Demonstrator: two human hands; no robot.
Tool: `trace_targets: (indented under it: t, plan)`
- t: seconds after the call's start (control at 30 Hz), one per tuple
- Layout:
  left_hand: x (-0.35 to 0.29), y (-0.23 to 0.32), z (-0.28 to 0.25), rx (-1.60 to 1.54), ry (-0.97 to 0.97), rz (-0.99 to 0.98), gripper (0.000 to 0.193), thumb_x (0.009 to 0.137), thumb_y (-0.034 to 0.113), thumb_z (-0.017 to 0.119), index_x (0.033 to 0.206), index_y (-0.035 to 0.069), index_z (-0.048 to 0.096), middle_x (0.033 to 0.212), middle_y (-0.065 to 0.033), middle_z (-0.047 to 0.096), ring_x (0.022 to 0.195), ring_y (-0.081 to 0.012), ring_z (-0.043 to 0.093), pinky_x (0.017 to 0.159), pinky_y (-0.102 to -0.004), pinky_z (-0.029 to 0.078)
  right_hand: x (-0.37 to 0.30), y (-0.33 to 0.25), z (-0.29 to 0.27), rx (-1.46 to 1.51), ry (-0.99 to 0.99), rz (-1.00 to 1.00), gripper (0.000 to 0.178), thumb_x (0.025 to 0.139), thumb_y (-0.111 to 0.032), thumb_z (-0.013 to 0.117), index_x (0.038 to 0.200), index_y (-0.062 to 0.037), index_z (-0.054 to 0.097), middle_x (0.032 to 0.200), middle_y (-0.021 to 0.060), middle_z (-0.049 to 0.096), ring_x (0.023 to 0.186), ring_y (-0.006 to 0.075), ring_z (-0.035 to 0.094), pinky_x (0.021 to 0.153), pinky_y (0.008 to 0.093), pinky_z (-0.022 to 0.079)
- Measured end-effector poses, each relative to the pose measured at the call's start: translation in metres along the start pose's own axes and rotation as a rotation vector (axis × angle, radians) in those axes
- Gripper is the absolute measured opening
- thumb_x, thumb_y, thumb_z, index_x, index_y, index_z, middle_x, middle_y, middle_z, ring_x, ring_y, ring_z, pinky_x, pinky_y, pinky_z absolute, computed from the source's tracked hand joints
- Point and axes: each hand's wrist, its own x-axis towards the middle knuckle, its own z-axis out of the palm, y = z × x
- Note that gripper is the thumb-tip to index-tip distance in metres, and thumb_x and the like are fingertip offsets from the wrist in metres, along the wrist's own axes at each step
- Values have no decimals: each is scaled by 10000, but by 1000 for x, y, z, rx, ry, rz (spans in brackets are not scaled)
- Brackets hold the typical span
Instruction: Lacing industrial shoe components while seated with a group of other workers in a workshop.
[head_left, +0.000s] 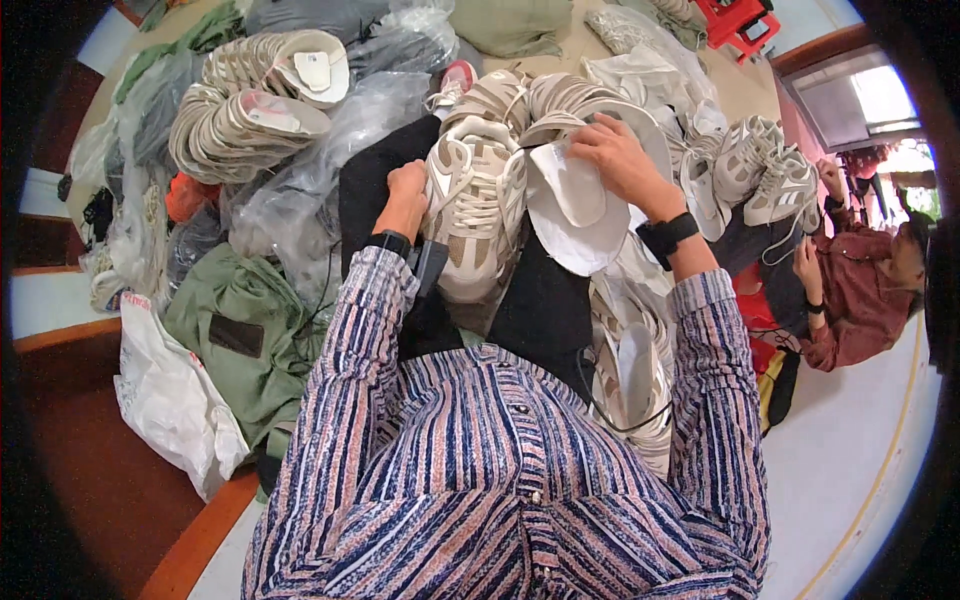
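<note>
A beige and white laced shoe upper (478,215) rests over my dark-clad lap, at the front of a row of nested uppers. My left hand (404,196) is closed at its left edge, fingers curled and partly hidden. Just right of it lies another shoe upper (572,235), showing its pale inner lining. My right hand (622,165) has its fingers bent over this lining, gripping the upper near its top. More stacked uppers (492,97) extend away behind both.
Nested shoe uppers (250,110) sit among clear plastic bags (375,110) at the far left. A green bag (240,320) and a white sack (175,400) are at the left. More uppers (635,370) stand beside my right forearm. A co-worker (860,290) handles shoes at the right.
</note>
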Motion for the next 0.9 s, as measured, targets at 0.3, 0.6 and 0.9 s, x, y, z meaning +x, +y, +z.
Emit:
trace_targets:
  t: [0.3, 0.6, 0.9]
  plan:
    - [-23, -3, -1, 315, -64, -36, 337, 930, 205, 434, 1066, -79, 556, 1025, -152, 612, 802, -232, 614, 687, -326, 482, 14, -40, 26, 225, 52, 181, 239, 712, -18, 531, 920, -107, 610, 865, 47, 578, 959, 222, 546, 1019, 429, 295]
    - [-185, -33, 47, 349, -353, 832, 239, 885, 194, 462, 852, -24, 552, 731, -212, 584, 665, -382, 563, 623, -442, 433, 53, -67, -25, 281, -161, 573, 620, 750, -418, 599, 1239, -63, 461, 1121, 188, 535, 1018, 341, 546, 857, 385, 428]
    - [-170, 2, 15, 923, -121, 1293, 381, 712, 250, 647, 1068, 126, 586, 1132, -159, 510, 1035, -323, 489, 857, -440, 375, 7, -47, -23, 143, -233, 478, 399, 695, -101, 523, 1091, -55, 534, 1175, 143, 528, 1011, 348, 538, 810, 464, 459]
